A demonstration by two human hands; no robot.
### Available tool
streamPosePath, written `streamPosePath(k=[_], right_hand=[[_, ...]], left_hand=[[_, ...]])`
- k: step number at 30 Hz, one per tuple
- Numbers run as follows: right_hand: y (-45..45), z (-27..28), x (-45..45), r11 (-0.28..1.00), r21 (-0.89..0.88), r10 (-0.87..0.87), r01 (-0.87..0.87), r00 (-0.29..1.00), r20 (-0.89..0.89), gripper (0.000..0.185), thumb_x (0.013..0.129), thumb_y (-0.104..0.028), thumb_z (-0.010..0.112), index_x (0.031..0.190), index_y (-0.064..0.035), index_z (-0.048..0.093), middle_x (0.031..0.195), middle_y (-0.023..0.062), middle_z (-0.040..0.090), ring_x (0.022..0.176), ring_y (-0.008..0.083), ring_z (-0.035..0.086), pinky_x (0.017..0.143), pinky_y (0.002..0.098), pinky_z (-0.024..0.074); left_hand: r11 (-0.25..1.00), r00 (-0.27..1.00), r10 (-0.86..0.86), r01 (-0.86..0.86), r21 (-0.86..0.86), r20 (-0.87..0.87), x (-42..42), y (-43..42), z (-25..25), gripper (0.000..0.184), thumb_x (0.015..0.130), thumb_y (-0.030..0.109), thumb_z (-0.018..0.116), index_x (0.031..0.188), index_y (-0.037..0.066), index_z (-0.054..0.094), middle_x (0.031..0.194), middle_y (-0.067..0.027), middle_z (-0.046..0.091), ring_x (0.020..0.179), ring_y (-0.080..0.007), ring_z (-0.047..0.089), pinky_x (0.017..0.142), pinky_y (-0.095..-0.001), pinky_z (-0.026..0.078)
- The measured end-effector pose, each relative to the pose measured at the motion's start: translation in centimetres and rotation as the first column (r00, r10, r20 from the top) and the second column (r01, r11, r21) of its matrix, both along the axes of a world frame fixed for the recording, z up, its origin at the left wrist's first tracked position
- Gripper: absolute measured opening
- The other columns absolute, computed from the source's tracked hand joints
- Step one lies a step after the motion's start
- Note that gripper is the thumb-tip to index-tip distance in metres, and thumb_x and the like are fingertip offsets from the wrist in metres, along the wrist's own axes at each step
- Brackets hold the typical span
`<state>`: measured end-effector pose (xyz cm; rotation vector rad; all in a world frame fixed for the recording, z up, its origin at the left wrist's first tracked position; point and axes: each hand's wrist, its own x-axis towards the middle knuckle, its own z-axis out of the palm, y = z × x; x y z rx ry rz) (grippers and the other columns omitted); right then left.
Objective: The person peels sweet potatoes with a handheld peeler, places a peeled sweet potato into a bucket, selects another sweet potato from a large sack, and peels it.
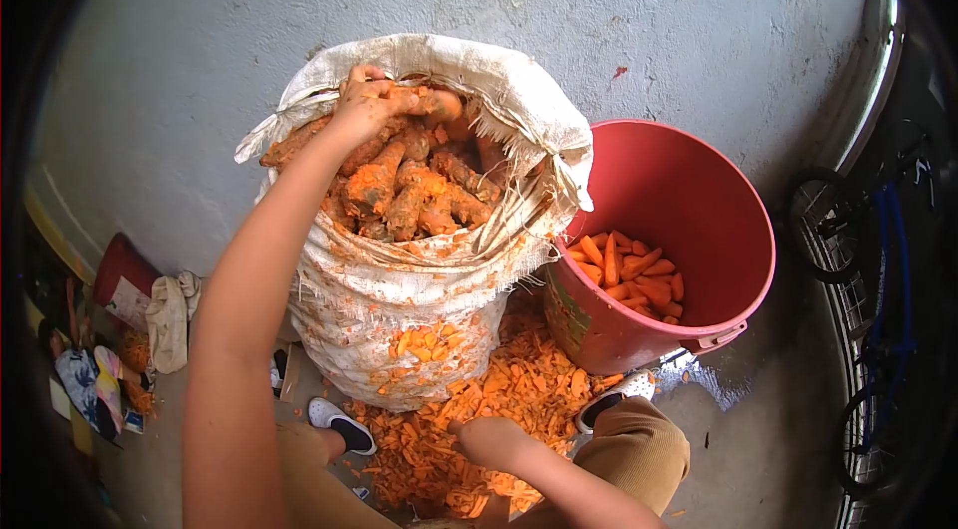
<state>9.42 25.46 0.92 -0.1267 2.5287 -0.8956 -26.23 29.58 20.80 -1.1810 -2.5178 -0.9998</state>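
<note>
A white woven sack (399, 309) stands upright with its rim rolled back, full of unpeeled, dirt-covered carrots (409, 195). My left hand (374, 105) reaches over the rim into the top of the sack. Its fingers are bent around a thick carrot (437, 105) near the back; part of the grip is hidden. Low between the knees, my right hand (496, 444) is closed, with a small dark tip showing at its left side. What it holds I cannot make out. Below and around it lies a heap of orange peelings (534, 379).
A red bucket (704, 210) to the right of the sack holds peeled carrots (634, 274) at its bottom. Behind stands a grey-blue wall (689, 30). A bicycle (883, 269) is at the far right. Cloths and a dark red container (125, 274) sit at the left.
</note>
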Motion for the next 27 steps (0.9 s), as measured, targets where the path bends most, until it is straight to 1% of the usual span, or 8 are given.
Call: streamPosePath(k=[2,6,8,16,18,19,23,27], right_hand=[[0.0,-0.1,0.0,1.000,0.004,0.004,-0.004,1.000,0.003,0.028,0.082,-0.025,0.045,0.102,-0.0058,0.047,0.075,0.0158,0.058,0.073,0.0319,0.057,0.061,0.0417,0.0446],[0.1,0.3,0.0,1.000,-0.007,-0.007,0.007,1.000,0.018,0.028,0.082,-0.025,0.045,0.101,-0.0056,0.048,0.075,0.0156,0.058,0.073,0.0318,0.057,0.062,0.0417,0.0446],[-0.1,0.3,0.0,1.000,0.003,0.006,-0.006,1.000,0.025,0.028,0.082,-0.025,0.045,0.101,-0.0055,0.048,0.075,0.0156,0.058,0.074,0.0318,0.057,0.062,0.0417,0.0445],[0.3,0.5,0.2,1.000,-0.022,0.007,-0.007,1.000,0.019,0.028,0.083,-0.026,0.044,0.102,-0.0056,0.047,0.074,0.0153,0.058,0.073,0.0315,0.057,0.062,0.0415,0.0445],[0.3,0.4,0.1,1.000,-0.022,-0.003,0.004,1.000,0.017,0.027,0.083,-0.026,0.044,0.100,-0.0053,0.047,0.074,0.0152,0.058,0.073,0.0315,0.057,0.061,0.0414,0.0445],[0.2,0.4,0.0,1.000,-0.015,-0.005,0.005,1.000,0.023,0.027,0.083,-0.026,0.044,0.100,-0.0051,0.047,0.073,0.0152,0.058,0.072,0.0315,0.057,0.061,0.0414,0.0445],[0.0,-0.2,-0.1,1.000,-0.026,-0.001,0.001,1.000,-0.010,0.026,0.083,-0.026,0.044,0.097,-0.0042,0.047,0.072,0.0152,0.057,0.071,0.0317,0.057,0.061,0.0415,0.0445],[0.2,-0.5,-0.5,1.000,-0.027,0.003,-0.003,1.000,-0.006,0.025,0.083,-0.025,0.044,0.097,-0.0043,0.047,0.074,0.0150,0.058,0.072,0.0316,0.057,0.061,0.0414,0.0445]], left_hand=[[0.992,0.996,-0.085,0.086,0.091,-0.016,1.5,-0.4,-0.1,0.054,0.064,0.049,0.065,0.089,0.001,0.056,0.110,-0.0113,0.033,0.111,-0.0249,0.030,0.092,-0.0364,0.031],[0.804,0.909,-0.212,-0.046,-0.593,-0.358,6.3,-2.0,-0.8,0.037,0.069,0.035,0.062,0.094,0.008,0.060,0.124,-0.0090,0.029,0.115,-0.0266,0.025,0.099,-0.0441,0.015],[0.749,0.749,-0.326,-0.168,-0.641,-0.577,5.1,-2.3,-2.9,0.038,0.066,0.034,0.065,0.093,0.008,0.060,0.126,-0.0092,0.028,0.116,-0.0284,0.025,0.098,-0.0460,0.013],[0.753,0.988,-0.130,0.041,-0.657,-0.088,5.4,-1.9,0.1,0.048,0.069,0.056,0.054,0.094,0.016,0.062,0.123,-0.0083,0.032,0.117,-0.0290,0.024,0.098,-0.0445,0.011],[0.866,0.994,-0.035,-0.020,-0.499,-0.101,3.5,-1.6,0.9,0.049,0.072,0.058,0.049,0.096,0.017,0.062,0.117,-0.0076,0.036,0.114,-0.0251,0.027,0.096,-0.0420,0.018],[0.816,0.969,0.023,-0.161,-0.555,-0.247,2.9,-1.2,1.5,0.041,0.073,0.051,0.052,0.096,0.018,0.062,0.113,-0.0072,0.038,0.109,-0.0231,0.032,0.093,-0.0394,0.024],[0.682,0.901,-0.167,-0.188,-0.706,-0.401,2.0,0.0,0.9,0.036,0.069,0.035,0.061,0.100,0.019,0.059,0.113,-0.0092,0.039,0.110,-0.0264,0.034,0.094,-0.0429,0.025],[0.695,0.898,-0.138,-0.213,-0.686,-0.419,3.5,2.3,0.0,0.049,0.068,0.041,0.062,0.108,0.015,0.055,0.110,-0.0123,0.039,0.106,-0.0275,0.034,0.092,-0.0400,0.027]])
